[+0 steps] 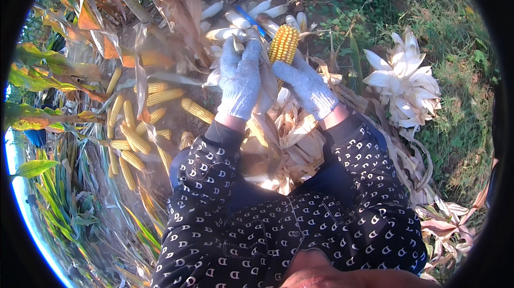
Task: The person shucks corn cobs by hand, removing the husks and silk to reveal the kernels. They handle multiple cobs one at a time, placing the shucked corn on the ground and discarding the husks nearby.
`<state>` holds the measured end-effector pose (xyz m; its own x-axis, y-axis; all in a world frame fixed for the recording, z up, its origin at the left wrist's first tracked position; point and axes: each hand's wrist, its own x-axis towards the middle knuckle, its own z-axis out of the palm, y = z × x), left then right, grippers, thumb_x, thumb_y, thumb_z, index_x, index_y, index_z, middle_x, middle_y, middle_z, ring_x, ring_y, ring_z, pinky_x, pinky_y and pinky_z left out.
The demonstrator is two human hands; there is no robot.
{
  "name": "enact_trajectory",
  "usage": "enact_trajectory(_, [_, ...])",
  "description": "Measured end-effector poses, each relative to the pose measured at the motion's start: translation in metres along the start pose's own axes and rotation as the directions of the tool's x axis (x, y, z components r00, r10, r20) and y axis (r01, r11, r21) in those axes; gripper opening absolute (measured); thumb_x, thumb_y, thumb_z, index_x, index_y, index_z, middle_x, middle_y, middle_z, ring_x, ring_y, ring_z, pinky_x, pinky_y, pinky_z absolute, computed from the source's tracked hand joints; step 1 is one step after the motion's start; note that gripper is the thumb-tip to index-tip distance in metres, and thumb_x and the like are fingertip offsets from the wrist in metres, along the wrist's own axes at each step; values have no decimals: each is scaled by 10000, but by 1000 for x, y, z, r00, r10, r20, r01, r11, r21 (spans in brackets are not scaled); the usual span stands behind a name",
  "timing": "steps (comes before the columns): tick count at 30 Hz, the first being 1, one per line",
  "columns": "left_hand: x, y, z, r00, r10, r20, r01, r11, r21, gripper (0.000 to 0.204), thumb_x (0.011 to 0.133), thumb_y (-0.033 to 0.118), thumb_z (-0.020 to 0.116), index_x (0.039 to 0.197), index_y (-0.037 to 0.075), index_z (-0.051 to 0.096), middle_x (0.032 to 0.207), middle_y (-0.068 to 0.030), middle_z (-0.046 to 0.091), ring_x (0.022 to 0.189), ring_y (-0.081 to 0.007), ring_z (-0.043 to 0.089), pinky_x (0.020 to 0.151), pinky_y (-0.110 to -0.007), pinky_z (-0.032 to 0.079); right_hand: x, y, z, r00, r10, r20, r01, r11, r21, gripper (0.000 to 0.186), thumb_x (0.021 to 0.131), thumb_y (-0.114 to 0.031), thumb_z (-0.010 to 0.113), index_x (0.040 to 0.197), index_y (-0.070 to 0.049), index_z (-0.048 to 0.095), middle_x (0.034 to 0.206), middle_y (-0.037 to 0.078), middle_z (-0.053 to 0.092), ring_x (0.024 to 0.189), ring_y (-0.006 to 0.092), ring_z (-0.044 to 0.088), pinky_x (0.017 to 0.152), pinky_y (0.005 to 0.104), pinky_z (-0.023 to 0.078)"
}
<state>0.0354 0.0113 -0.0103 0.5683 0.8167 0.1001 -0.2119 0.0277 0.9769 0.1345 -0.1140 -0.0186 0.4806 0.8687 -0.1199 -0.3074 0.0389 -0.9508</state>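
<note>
Both my hands wear pale grey knitted gloves. My right hand is closed around a bare yellow ear of corn, which stands up between my hands with its kernels showing. My left hand is closed just beside it, gripping dry corn husk that hangs down between the two gloves. The tips of the left fingers are partly hidden by pale husk. Below my hands, loose dry husks are heaped close to my body.
Several husked yellow ears lie on the soil to my left. Ahead are ears in pale husks and a long blue object. A bundle of white husks sits on grass at right. Dry cornstalks stand at left.
</note>
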Motion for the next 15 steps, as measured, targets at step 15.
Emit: enact_trajectory(15, [-6, 20, -27, 979, -58, 194, 32, 990, 137, 261, 994, 240, 728, 1170, 58, 666, 871, 31, 607, 728, -76, 547, 646, -240, 456, 11, -51, -64, 908, -104, -407, 353, 713, 606, 632, 1017, -323, 687, 1472, -33, 359, 1307, 200, 550, 1233, 381, 603, 1098, 477, 500])
